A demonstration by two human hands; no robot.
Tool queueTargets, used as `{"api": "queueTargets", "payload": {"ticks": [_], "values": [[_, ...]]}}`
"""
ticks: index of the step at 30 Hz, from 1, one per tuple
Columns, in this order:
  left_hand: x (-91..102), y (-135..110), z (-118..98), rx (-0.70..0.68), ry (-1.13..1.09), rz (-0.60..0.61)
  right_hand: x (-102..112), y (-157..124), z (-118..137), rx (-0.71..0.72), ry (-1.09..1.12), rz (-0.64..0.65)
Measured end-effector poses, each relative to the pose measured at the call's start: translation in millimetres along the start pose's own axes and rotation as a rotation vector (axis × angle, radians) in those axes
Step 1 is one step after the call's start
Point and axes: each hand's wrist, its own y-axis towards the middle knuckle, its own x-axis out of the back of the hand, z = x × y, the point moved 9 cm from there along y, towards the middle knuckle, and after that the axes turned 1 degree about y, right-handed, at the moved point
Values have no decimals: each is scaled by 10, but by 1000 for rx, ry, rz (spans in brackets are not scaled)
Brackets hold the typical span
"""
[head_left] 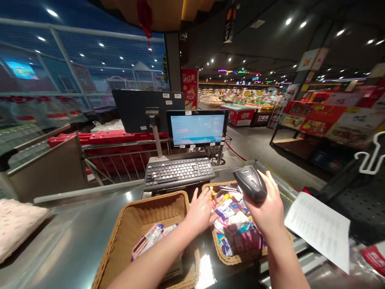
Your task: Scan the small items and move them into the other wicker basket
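My right hand [269, 204] is wrapped round a black handheld barcode scanner [252, 184], held above a wicker basket [224, 259] full of small packets [237, 216] in many colours. At this basket's left rim, my left hand [201, 210] reaches in with its fingers apart. Its fingertips are beside a small yellow item [213, 193] and the packets; no firm grip on anything shows. Under my left forearm stands a larger wicker basket [120, 224] with a few pink and white flat packs [153, 237] lying in it, partly hidden by the arm.
Behind the baskets are a black keyboard [180, 170], a lit monitor [198, 129] and a second screen [135, 108] seen from behind. A printed sheet [319, 228] lies at the right. On the metal counter [78, 228], a pale pink package [18, 228] sits at the far left.
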Motion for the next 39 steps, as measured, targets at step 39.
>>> {"api": "queueTargets", "payload": {"ticks": [39], "values": [[-1045,560,-537,30,-157,85,390,-238,-267,-155,-37,-41]]}}
